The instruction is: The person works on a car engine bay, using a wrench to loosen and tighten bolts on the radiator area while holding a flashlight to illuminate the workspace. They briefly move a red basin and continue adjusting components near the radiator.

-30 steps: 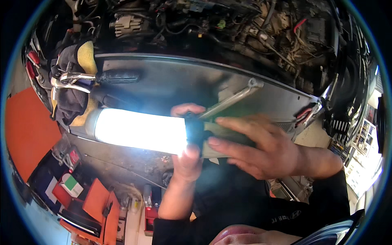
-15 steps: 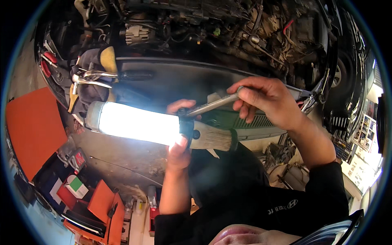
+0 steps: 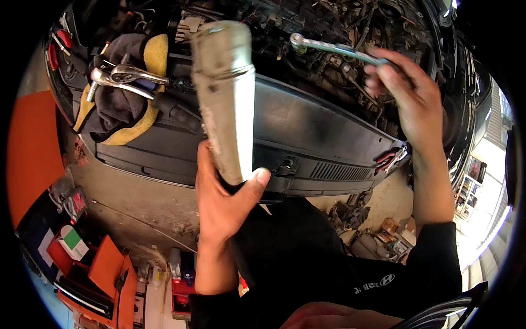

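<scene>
My left hand (image 3: 222, 211) is wrapped round the lower end of a work light (image 3: 219, 93), a thick tube held upright with its bright strip turned to the right. In my right hand (image 3: 411, 96) is a ring wrench (image 3: 337, 49), gripped at one end. Its ring end points left over the engine bay (image 3: 307, 71), apart from the engine parts. Slight motion blur softens my right fingers. On the left, a grey and yellow towel (image 3: 120, 112) lies on the car's front edge with ratchet handles (image 3: 129, 79) on top.
A black front panel (image 3: 312, 120) spans the car's front below the engine. Red-handled pliers (image 3: 388, 158) lie at its right end, and more red-handled tools (image 3: 57, 52) at the far left. An orange toolbox (image 3: 112, 274) stands lower left, near a red tray (image 3: 182, 296).
The work light has swung from lying sideways to upright, its glowing face turning away to the right. My right hand has risen rightward, carrying the wrench from beside the light to over the engine.
</scene>
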A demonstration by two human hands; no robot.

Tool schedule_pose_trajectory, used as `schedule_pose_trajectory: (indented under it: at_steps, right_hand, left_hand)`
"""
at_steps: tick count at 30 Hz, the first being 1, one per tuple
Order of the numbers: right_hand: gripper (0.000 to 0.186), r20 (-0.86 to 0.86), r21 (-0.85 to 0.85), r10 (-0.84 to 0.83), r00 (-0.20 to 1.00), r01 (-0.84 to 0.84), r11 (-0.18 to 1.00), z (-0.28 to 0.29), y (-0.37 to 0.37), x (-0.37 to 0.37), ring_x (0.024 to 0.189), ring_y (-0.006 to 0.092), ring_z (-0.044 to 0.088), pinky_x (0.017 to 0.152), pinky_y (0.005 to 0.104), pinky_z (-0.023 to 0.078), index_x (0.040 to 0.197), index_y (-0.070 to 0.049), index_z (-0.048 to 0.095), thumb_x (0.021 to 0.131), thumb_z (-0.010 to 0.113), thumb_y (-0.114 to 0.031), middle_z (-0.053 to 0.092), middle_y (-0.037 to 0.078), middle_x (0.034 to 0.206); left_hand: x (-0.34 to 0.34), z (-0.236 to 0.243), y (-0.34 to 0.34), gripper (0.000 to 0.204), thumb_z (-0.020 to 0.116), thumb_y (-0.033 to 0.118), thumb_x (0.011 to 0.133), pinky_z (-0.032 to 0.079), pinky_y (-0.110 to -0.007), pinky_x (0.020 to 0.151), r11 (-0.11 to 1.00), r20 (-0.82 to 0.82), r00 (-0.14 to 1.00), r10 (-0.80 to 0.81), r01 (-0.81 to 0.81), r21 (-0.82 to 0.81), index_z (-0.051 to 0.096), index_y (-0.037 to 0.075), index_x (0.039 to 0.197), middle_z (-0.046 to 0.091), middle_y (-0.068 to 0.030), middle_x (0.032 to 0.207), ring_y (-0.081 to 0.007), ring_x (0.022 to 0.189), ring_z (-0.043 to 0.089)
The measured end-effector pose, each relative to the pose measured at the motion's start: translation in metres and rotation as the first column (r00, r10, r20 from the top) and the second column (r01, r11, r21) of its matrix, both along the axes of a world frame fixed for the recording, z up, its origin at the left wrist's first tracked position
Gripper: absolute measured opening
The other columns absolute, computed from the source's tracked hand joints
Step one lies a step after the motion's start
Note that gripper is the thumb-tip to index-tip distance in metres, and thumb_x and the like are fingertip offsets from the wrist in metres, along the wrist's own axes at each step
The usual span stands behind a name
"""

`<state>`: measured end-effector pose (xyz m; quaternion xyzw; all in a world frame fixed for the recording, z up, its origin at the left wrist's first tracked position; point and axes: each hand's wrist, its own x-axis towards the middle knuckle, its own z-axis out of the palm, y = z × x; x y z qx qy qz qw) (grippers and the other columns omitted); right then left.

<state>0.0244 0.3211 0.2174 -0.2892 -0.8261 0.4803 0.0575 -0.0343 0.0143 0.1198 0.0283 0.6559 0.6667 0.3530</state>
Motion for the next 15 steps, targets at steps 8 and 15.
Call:
schedule_pose_trajectory:
  at_steps: [8, 15]
  right_hand:
    - [0.036, 0.006, -0.322, -0.156, 0.988, 0.15, 0.935, -0.129, 0.023, -0.039, 0.104, 0.0226, 0.073, 0.095, 0.0301, 0.059, 0.13, 0.007, 0.065, 0.101, 0.069, -0.015, 0.073, 0.018, 0.113]
    - [0.036, -0.101, -0.581, -0.334, 0.937, 0.217, 0.785, -0.192, 0.025, -0.058, 0.109, 0.0277, 0.072, 0.098, 0.0343, 0.061, 0.125, 0.012, 0.062, 0.096, 0.073, -0.007, 0.069, 0.023, 0.118]
  left_hand:
    - [0.005, -0.005, -0.002, 0.08, 0.084, 0.013, 0.083, 0.047, -0.033, 0.094, 0.988, -0.102, 0.992, 0.078, -0.091, -0.124, 0.038, -0.006, 0.146, 0.057, -0.0136, 0.122, -0.0199, 0.106, 0.057]
    - [-0.044, 0.026, 0.007, 0.08, 0.078, 0.029, 0.083, 0.045, -0.034, 0.098, 0.94, -0.442, 0.897, 0.029, -0.175, -0.294, 0.047, -0.008, 0.147, 0.062, -0.016, 0.122, -0.0217, 0.108, 0.059]
